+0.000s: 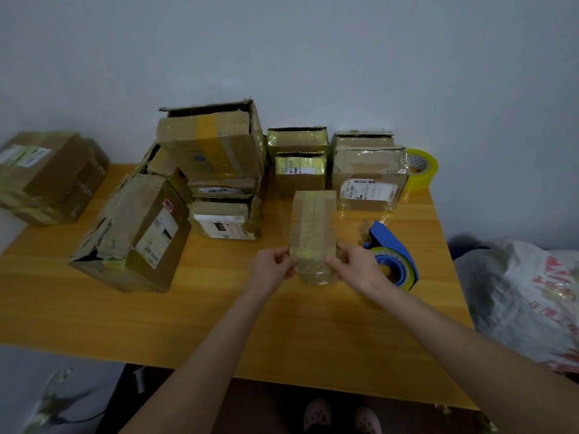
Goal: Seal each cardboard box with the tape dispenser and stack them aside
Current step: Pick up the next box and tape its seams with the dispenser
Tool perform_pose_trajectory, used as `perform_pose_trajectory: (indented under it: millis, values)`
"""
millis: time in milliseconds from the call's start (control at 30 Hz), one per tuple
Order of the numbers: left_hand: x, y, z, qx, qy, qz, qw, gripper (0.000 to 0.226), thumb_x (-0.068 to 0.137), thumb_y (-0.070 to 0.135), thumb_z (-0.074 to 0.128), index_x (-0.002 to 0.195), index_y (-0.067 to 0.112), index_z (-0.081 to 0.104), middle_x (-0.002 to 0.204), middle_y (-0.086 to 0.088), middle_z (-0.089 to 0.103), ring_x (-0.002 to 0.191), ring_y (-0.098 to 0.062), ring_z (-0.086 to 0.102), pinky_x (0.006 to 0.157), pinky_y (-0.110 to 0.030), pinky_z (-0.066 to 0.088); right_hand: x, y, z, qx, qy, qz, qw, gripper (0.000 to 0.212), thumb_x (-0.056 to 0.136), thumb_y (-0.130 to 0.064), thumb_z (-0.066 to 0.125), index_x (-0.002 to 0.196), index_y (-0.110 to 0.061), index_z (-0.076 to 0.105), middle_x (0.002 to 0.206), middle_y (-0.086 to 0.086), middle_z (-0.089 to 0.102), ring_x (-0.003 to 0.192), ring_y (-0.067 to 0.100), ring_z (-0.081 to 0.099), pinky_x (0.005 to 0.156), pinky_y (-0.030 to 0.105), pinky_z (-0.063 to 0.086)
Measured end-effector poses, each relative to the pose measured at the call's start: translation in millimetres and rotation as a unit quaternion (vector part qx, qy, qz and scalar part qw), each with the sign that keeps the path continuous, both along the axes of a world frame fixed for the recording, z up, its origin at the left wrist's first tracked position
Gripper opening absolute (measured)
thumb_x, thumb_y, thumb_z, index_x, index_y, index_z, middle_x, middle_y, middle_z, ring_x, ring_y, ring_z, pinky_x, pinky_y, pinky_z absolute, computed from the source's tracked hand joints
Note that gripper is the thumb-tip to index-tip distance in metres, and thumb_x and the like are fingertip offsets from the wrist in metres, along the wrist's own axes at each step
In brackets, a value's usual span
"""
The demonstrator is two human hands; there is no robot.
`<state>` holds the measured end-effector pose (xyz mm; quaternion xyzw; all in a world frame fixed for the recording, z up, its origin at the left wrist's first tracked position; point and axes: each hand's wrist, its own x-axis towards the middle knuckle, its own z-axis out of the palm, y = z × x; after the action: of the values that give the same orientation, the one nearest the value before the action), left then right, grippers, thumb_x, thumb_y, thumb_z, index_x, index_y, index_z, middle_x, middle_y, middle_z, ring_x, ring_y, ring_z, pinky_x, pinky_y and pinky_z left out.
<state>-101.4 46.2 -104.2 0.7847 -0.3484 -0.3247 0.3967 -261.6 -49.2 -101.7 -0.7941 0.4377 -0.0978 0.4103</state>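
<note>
A small narrow cardboard box (313, 223) with a tape strip along its top lies on the wooden table (156, 314), near end towards me. My left hand (272, 267) grips its near left corner and my right hand (354, 264) grips its near right corner. The blue tape dispenser (394, 258) with yellowish tape stands on the table just right of my right hand, not held. Several worn cardboard boxes stand behind: a large one lying at the left (131, 236), a stack in the middle (216, 148), and smaller ones at the back (300, 170).
A spare roll of yellow tape (421, 167) sits at the table's back right corner beside a labelled box (369, 180). Another box (50, 177) stands off the table's left end. A printed sack (532, 296) lies right of the table. The wall is close behind.
</note>
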Motion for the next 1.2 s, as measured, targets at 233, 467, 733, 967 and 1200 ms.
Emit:
perform_pose_trajectory:
  millis: [233, 467, 733, 967, 1200]
  values:
    - [0.1, 1.3, -4.9, -0.02, -0.021, -0.001, 1.0, 0.019, 0.087, 0.013, 0.068, 0.104, 0.018, 0.064, 0.072, -0.007, 0.068, 0.06, -0.008, 0.063, 0.063, -0.018, 0.056, 2.0, 2.2, -7.0, -0.046, 0.009, -0.022, 0.999, 0.038, 0.092, -0.025, 0.064, 0.127, -0.013, 0.059, 0.077, 0.0, 0.069, 0.069, 0.011, 0.065, 0.058, 0.013, 0.046]
    - [2.8, 0.6, -14.4, 0.021, -0.197, -0.056, 0.979, 0.03, 0.085, 0.031, 0.07, 0.106, 0.011, 0.063, 0.071, 0.008, 0.057, 0.064, -0.008, 0.058, 0.061, -0.018, 0.048, 7.5, -0.8, -13.0, -0.113, 0.089, -0.047, 0.988, 0.046, 0.087, -0.035, 0.068, 0.127, -0.016, 0.055, 0.093, 0.004, 0.071, 0.085, 0.02, 0.067, 0.072, 0.036, 0.058]
    - [-1.4, -2.9, -18.1, 0.06, -0.306, -0.112, 0.943, 0.043, 0.08, 0.041, 0.072, 0.105, 0.016, 0.046, 0.101, 0.003, 0.05, 0.079, -0.009, 0.05, 0.055, -0.014, 0.031, 9.0, -6.3, -11.7, -0.126, 0.178, -0.025, 0.976, 0.071, 0.074, -0.051, 0.076, 0.126, -0.018, 0.042, 0.108, 0.003, 0.063, 0.092, 0.021, 0.064, 0.069, 0.031, 0.053]
    - [-1.8, -20.2, -10.3, 0.064, -0.207, -0.168, 0.962, 0.109, 0.079, 0.04, 0.073, 0.153, 0.019, -0.003, 0.153, -0.009, 0.031, 0.133, -0.025, 0.041, 0.107, -0.041, 0.039, 12.4, -18.3, -4.4, -0.148, 0.14, 0.069, 0.977, 0.098, 0.079, -0.05, 0.07, 0.153, -0.028, 0.011, 0.118, 0.008, 0.063, 0.095, 0.022, 0.065, 0.077, 0.035, 0.056]
    - [-7.1, -16.4, -11.9, 0.091, -0.193, -0.199, 0.957, 0.095, 0.091, 0.028, 0.062, 0.15, 0.025, -0.012, 0.129, -0.019, 0.055, 0.107, -0.028, 0.06, 0.094, -0.036, 0.047, 3.6, -25.6, -11.2, -0.108, 0.117, 0.096, 0.983, 0.081, 0.091, -0.032, 0.064, 0.153, -0.033, 0.013, 0.121, 0.01, 0.064, 0.101, 0.021, 0.063, 0.09, 0.034, 0.053]
